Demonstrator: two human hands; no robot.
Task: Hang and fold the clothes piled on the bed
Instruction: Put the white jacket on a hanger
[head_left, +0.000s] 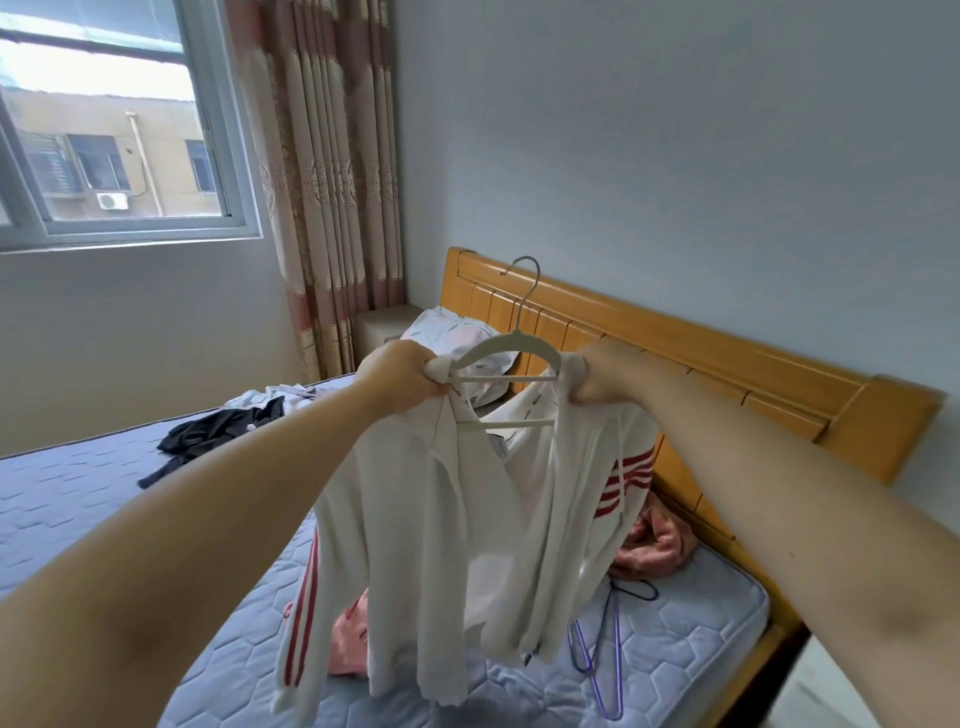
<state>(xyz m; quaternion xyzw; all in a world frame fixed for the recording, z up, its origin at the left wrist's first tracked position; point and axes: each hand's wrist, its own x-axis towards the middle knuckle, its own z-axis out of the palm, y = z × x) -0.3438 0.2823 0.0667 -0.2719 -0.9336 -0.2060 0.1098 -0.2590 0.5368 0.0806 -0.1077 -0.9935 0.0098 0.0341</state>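
Note:
I hold a white top with red stripes (441, 519) up in front of me, above the bed (104, 493). A white hanger (506, 345) with a metal hook sits inside its neckline. My left hand (400, 376) grips the garment's left shoulder bunched over the hanger's left end. My right hand (605, 374) grips the right shoulder at the hanger's right end. The sleeves and hem hang down loose.
A black garment (218, 431) and pale clothes (280, 395) lie on the blue mattress at left. Pink clothing (654, 545) lies under the top near the wooden headboard (727, 374). Purple wire hangers (602, 649) lie at the bed's right edge. A pillow (457, 332), curtain (332, 156) and window (104, 130) stand behind.

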